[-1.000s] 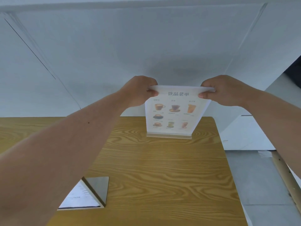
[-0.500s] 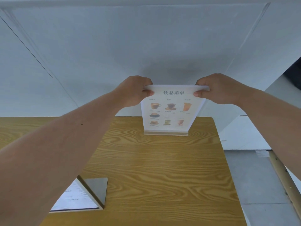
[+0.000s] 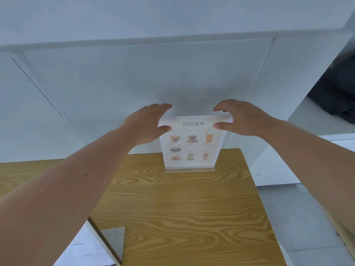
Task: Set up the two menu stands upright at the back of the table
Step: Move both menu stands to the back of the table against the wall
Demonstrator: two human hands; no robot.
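Through the head camera I saw the drinks menu stand [image 3: 192, 144] standing upright on its clear base at the back edge of the wooden bench [image 3: 172, 212], toward the right-hand corner, its printed face with rows of cups turned to me and a white wall [image 3: 134, 77] just behind it. My left hand [image 3: 145, 125] was at the stand's upper left corner with the fingers [image 3: 163, 106] spread apart, the thumb in front of the sheet and the rest reaching past the top edge; whether the thumb touched the sheet I could not tell. My right hand [image 3: 243, 120] was at the upper right corner, likewise open, thumb low in front and fingers curled above the top edge, very close to it, contact unclear. Neither hand was closed on the stand. The second menu stand [image 3: 103, 244] lay at the near left of the bench, partly behind my left forearm, a grey triangular end panel and a white printed sheet showing, well apart from the first. Grey floor [image 3: 299, 217] showed past the right edge of the bench.
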